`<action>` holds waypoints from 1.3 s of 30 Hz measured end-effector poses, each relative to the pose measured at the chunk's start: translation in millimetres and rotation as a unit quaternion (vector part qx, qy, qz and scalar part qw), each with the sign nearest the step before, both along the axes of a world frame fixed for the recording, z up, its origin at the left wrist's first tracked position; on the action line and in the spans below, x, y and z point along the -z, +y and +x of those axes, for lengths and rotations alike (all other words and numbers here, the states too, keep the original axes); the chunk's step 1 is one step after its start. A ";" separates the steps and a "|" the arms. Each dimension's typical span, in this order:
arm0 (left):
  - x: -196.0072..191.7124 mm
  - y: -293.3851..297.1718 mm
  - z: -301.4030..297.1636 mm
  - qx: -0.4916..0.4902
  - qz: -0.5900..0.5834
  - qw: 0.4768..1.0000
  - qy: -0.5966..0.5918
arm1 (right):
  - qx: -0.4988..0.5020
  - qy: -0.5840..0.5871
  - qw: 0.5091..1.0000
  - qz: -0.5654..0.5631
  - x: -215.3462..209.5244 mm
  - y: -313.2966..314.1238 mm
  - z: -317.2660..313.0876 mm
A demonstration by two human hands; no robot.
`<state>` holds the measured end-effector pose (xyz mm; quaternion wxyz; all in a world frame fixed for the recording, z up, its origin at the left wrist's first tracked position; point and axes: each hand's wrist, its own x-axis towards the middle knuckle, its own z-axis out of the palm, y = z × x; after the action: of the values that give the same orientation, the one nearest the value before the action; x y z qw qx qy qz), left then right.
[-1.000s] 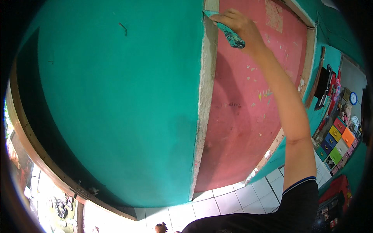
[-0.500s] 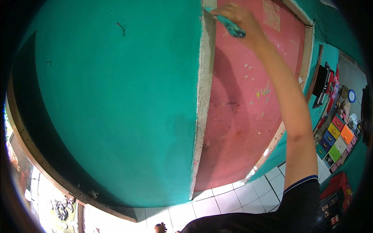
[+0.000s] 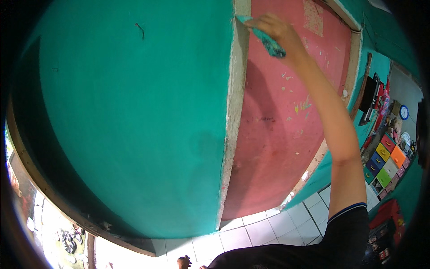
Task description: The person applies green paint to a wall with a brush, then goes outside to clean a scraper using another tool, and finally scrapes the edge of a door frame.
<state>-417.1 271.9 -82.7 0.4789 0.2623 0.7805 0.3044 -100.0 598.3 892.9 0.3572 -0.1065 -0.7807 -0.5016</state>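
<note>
My right hand is raised at the upper right, closed round a paintbrush whose handle is smeared with green and dark paint. The green-wet tip of the brush meets the edge where the green wall joins a bare, whitish-grey upright strip. The strip looks rough and unpainted along most of its height. Right of it lies a faded pink panel with scuffs and peeled spots. No left hand shows.
A bent nail sticks out of the green wall. White floor tiles run below, with what looks like a foot at the lower edge. Colourful drawers and a blue-rimmed clock are at the far right. Footwear lies at lower left.
My right hand and the paintbrush have moved slightly down along the wall's edge. The brush tip remains at the border between the green wall and the whitish strip.
</note>
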 end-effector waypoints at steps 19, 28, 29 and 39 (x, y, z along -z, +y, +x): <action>9.6 -22.2 24.8 -0.002 -0.030 0.999 -0.023 | -0.004 0.013 0.990 -0.138 71.5 -27.9 -6.3; 13.8 -30.7 9.4 -0.026 -0.034 0.998 -0.041 | -0.026 -0.012 0.999 -0.037 54.8 -16.1 -8.7; 14.5 -29.9 8.3 -0.033 -0.038 0.998 -0.044 | -0.059 0.006 0.995 -0.083 61.7 -15.1 -8.1; 5.9 -29.6 7.1 -0.027 -0.041 0.998 -0.033 | -0.185 0.274 0.873 -0.358 -0.8 28.9 3.0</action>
<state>-410.0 242.3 -88.6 0.5066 0.2105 0.7828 0.2936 -97.0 627.2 893.7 0.5803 -0.2140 -0.7832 -0.0631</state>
